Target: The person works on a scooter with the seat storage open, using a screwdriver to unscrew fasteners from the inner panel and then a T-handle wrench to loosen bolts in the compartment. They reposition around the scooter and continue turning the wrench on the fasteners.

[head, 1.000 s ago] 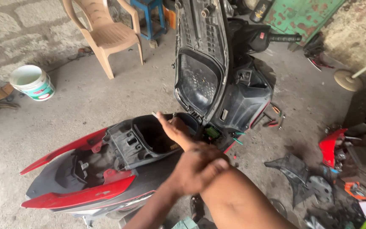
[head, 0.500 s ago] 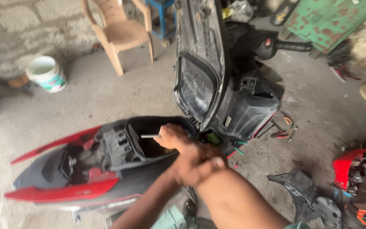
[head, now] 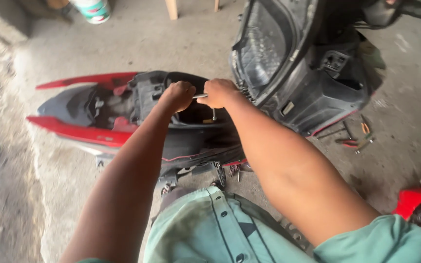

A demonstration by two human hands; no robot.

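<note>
Both hands, left (head: 177,95) and right (head: 220,92), fisted on a T-wrench (head: 201,96) over the scooter body (head: 123,112), frame center.

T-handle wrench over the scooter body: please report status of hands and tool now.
Left hand and right hand both fisted on T-handle wrench. Shaft points down into open scooter body. Raised seat close beside right hand.

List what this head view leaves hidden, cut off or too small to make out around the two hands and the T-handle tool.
- T-handle tool: bar ends hidden inside left hand and right hand; its tip is too small to make out.
- Compartment floor: dark, covered by both hands.
- Seat: cut off by the top edge.
- Bucket: cut off by the top edge.
- Floor tools: too small to make out each one.
- Red panel: cut off by the right edge.
</note>
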